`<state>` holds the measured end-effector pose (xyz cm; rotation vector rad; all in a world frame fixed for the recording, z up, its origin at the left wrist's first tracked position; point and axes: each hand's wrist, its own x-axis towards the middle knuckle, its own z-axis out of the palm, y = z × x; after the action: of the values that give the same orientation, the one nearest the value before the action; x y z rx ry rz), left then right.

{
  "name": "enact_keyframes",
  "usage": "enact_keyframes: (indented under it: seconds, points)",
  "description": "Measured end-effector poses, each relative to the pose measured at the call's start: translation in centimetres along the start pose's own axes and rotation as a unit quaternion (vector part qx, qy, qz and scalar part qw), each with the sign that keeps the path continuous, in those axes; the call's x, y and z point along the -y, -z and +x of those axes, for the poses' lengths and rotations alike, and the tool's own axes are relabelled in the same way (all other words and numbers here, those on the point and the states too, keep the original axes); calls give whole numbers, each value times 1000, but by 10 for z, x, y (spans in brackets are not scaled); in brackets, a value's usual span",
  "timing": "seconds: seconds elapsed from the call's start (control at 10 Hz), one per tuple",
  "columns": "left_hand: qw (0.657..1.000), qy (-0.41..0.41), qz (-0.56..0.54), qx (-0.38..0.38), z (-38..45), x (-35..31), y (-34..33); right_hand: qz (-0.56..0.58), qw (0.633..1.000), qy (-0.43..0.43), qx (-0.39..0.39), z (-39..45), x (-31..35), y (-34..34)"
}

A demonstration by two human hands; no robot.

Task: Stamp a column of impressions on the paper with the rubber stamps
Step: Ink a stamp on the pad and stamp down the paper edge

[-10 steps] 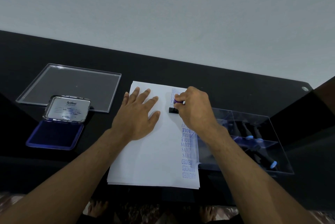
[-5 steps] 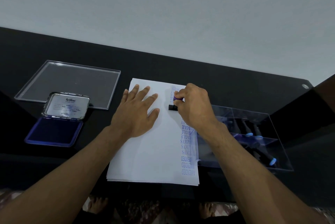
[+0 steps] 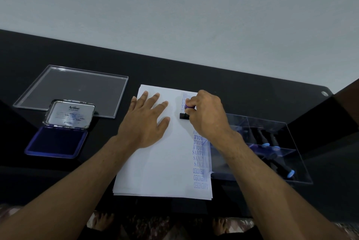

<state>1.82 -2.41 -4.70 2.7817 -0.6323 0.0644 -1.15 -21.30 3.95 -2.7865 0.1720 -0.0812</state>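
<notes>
One stamp [image 3: 184,115] — black base, purple handle — is sitting on the paper [image 3: 163,162], the right hand [image 3: 207,115] pinching its grip; the left hand [image 3: 147,121] is lying flat.

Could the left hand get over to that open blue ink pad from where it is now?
Probably yes. The left hand lies flat on the paper, holding nothing, and the ink pad sits open to its left on the black table with only bare tabletop between. Lifting it would leave the paper unsteadied, though.
</notes>
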Motion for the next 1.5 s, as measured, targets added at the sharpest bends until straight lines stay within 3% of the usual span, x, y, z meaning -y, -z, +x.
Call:
enact_keyframes:
  seconds: [0.5,0.6,0.8,1.0,1.5]
  points:
    - [1000,1,3,-6,-1,-1,1,7,999,42,-25,-8,-1,2]
    - [1000,0,5,-6,-1,0,1,48,997,36,-48,-12,-4,0]
    - [1000,-1,2,-11,-3,-1,0,261,944,-49,-197,-21,-23,10]
    - [1000,-1,-1,-14,-3,-2,1,378,898,-113,-196,-25,-28,7]
    - [1000,5,26,4,-2,-5,7,404,888,-106,-192,-30,-35,6]
